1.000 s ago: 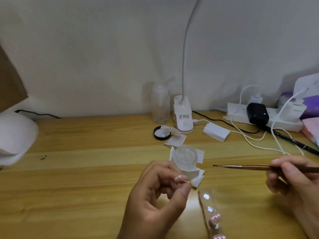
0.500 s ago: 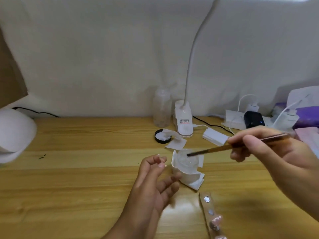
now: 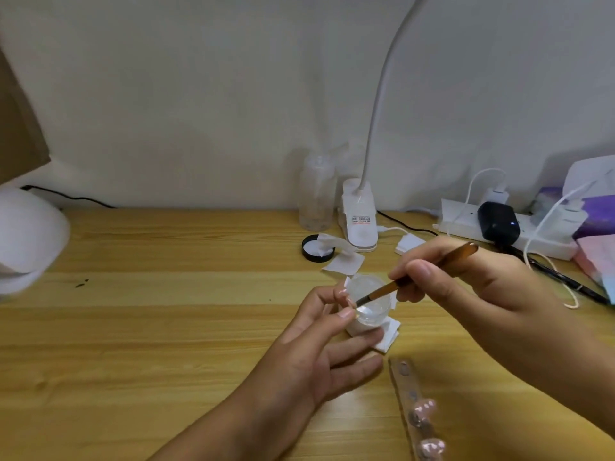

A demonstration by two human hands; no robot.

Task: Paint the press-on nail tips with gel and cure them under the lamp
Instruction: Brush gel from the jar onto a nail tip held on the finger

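My left hand pinches a small nail tip between thumb and forefinger, its other fingers spread over the table. My right hand grips a brown gel brush, whose bristle end touches the nail tip just in front of a small clear gel jar standing on white wipes. A clear strip carrying pink nail tips lies at the lower right. The white curing lamp sits at the far left edge.
A wooden table meets a pale wall. Behind stand a clear bottle, a white clip lamp, a black lid with wipes, a power strip with chargers and cables, and boxes at the right.
My right hand brought the brush from the right, over the jar, down to the nail tip. My left hand rose toward the jar and holds the tip beside it.
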